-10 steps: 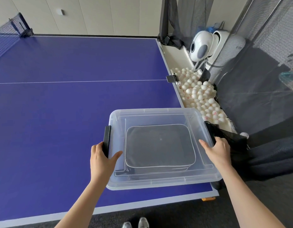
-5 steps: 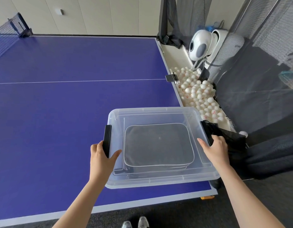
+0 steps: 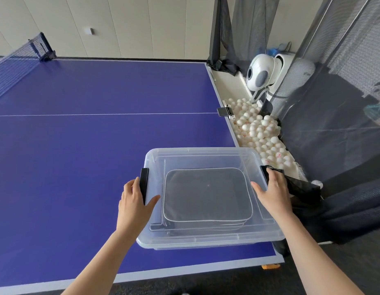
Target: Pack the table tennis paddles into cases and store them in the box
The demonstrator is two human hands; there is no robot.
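Note:
A clear plastic box [image 3: 197, 153] with its lid on stands at the near right corner of the blue table [image 3: 78, 145]. Through the lid I see a dark grey paddle case [image 3: 206, 194] with a light edge trim, lying flat on more cases beneath it. My left hand [image 3: 133, 207] grips the black left latch [image 3: 144, 177], thumb on the lid and fingers on the outer side. My right hand [image 3: 272, 192] is curled over the black right latch [image 3: 264, 170], which it mostly hides.
Right of the table, a tray holds several white balls [image 3: 259, 133] below a white ball machine [image 3: 259, 74]. Dark catch netting [image 3: 302, 188] hangs close to the box's right side. The table net [image 3: 12, 69] is far left. The table's near edge runs just before the box.
Almost nothing: both hands stay on the latches and the box sits where it was. The view has shifted slightly.

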